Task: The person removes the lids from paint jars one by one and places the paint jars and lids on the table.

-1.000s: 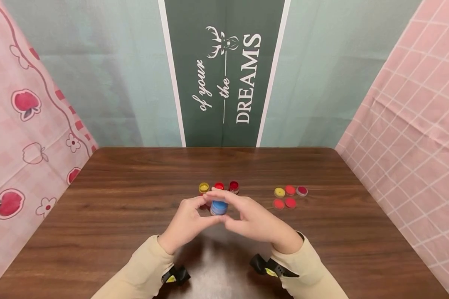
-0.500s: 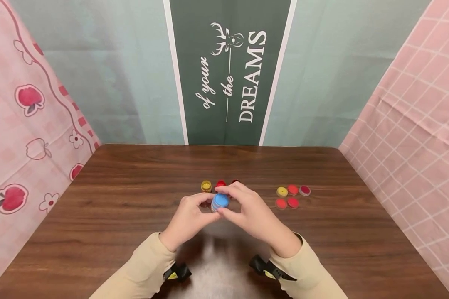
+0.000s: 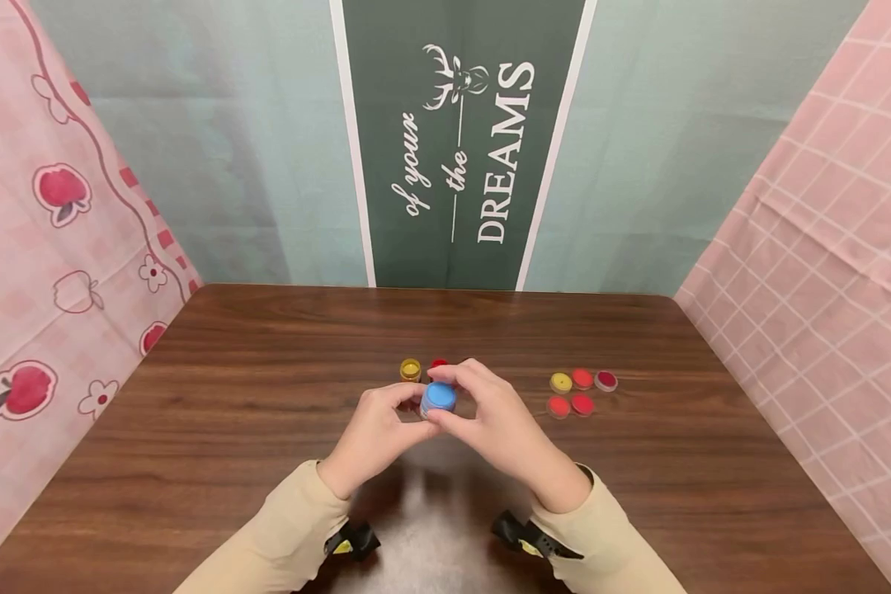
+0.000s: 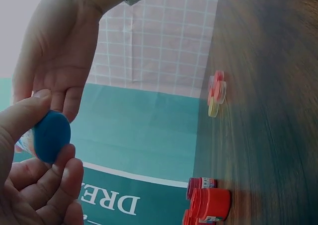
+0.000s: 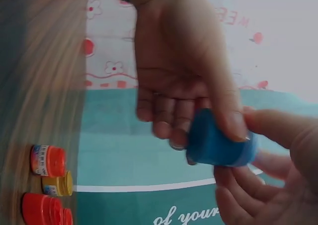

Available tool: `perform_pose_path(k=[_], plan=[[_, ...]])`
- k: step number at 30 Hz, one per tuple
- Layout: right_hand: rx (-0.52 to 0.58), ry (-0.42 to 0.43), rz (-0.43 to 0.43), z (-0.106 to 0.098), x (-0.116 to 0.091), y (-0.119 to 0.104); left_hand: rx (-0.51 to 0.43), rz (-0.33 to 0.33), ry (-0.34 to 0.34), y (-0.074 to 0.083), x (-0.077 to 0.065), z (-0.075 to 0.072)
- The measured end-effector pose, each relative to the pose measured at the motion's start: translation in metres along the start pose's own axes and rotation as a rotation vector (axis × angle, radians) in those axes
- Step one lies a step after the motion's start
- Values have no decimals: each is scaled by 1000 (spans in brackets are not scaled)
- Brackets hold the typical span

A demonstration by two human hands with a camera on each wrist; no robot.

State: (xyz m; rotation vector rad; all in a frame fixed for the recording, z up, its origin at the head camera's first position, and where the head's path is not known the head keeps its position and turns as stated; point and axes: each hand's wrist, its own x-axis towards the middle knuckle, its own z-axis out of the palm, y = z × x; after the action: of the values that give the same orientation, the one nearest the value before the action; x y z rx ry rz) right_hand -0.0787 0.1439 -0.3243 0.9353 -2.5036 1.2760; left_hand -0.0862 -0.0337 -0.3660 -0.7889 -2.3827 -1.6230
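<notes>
A small blue paint jar (image 3: 439,398) is held above the table in front of me, between both hands. My left hand (image 3: 377,429) grips its body from the left, the thumb pressing on its side in the right wrist view. My right hand (image 3: 499,425) pinches its top end, with thumb and fingers on opposite sides. The left wrist view shows the jar's rounded blue end (image 4: 52,135) facing the camera. Just beyond the hands stand a yellow jar (image 3: 410,369) and a red jar (image 3: 438,363), the latter partly hidden by the right fingers.
Several round lids lie to the right on the wooden table (image 3: 267,371), including a yellow lid (image 3: 560,382) and a dark red lid (image 3: 605,380). An orange-red jar (image 5: 47,160) stands among other jars in the right wrist view. Cloth curtains (image 3: 267,165) hang behind the table.
My right thumb and fingers have closed in on the jar's top, over which they were arched a second ago. The blue end now faces me more. The head view has shifted slightly.
</notes>
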Motion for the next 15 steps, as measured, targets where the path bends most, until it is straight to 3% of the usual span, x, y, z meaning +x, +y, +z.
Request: perform_pose_path(k=[4, 6, 11, 15], plan=[[130, -130, -9, -5, 0, 1, 2, -3, -2, -1, 0, 0], [98, -117, 5, -5, 0, 3, 6, 1, 0, -1, 0, 0], [-59, 29, 44, 0, 1, 6, 8, 1, 6, -2, 1, 2], [23, -55, -3, -2, 1, 5, -27, -12, -10, -3, 0, 2]])
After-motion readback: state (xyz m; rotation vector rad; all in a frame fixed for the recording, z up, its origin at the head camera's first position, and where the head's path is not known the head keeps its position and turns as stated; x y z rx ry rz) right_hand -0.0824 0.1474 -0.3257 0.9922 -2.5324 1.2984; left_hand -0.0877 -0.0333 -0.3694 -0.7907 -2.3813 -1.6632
